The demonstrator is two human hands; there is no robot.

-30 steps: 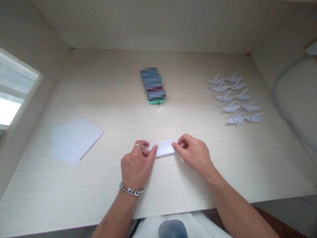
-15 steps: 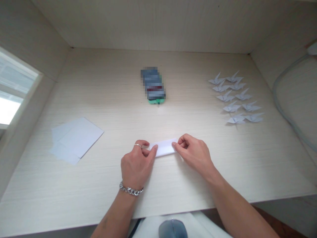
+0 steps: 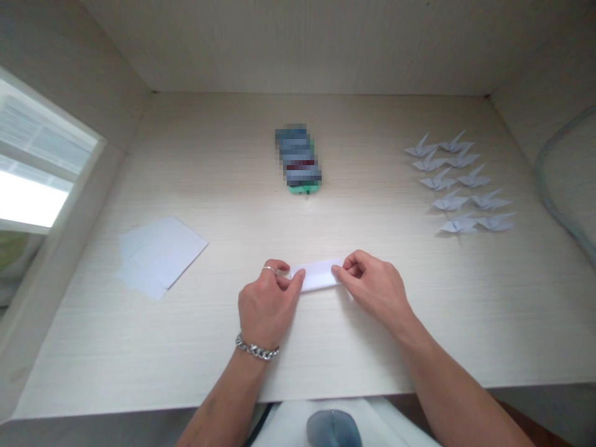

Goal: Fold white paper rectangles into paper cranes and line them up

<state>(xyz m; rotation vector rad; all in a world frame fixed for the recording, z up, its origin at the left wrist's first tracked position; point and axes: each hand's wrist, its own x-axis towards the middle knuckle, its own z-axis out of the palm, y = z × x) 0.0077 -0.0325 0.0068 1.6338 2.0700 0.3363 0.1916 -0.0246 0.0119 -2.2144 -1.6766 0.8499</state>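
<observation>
A white sheet of paper point(image 3: 319, 276), folded into a narrow strip, is held near the front middle of the desk. My left hand point(image 3: 270, 304) pinches its left end, the thumb on top and a ring on one finger. At the right end, my right hand point(image 3: 375, 282) grips the strip between thumb and curled fingers. Parts of both ends are hidden under the fingers. Several folded white paper cranes point(image 3: 449, 200) stand in two columns on the right. To the left lies a small pile of white paper sheets point(image 3: 170, 251), slightly fanned out.
A phone point(image 3: 298, 158) with a blurred-out screen and a green edge lies at the back middle of the desk point(image 3: 223, 167). A grey cable point(image 3: 554, 192) runs along the right wall. Below the front edge is a dark rounded object point(image 3: 333, 428).
The whole scene has shifted slightly to the right in view as the camera turned. Both hands keep their hold on the folded paper, with hardly any change in pose.
</observation>
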